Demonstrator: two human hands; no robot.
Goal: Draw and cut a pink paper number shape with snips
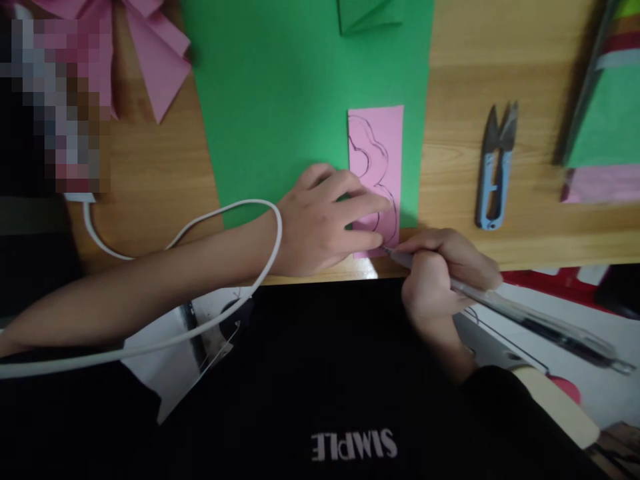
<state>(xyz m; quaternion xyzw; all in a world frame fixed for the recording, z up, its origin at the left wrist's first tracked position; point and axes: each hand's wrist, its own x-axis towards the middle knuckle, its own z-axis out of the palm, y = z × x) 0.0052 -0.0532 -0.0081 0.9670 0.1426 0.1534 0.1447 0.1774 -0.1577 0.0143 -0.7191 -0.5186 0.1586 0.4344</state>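
Observation:
A strip of pink paper (393, 150) with a wavy double outline drawn in dark ink lies upright over the green sheet (270, 100), its lower end reaching past the sheet to the table edge. My left hand (325, 220) rests on the strip's lower half, fingers apart and pressing it flat, covering part of the drawing. Between the fingers of my right hand (445, 273) is a clear pen (540, 323), gripped near its tip. The tip touches or nearly touches the paper beside my left fingertips, at the outline's lower end.
Thread snips (495, 167) with blue handles lie right of the green sheet. Folded green paper (370, 15) sits at the top, and pink folded paper (157, 60) at upper left. Stacked coloured paper (607, 117) stands far right. A white cable (235, 307) loops over my left forearm.

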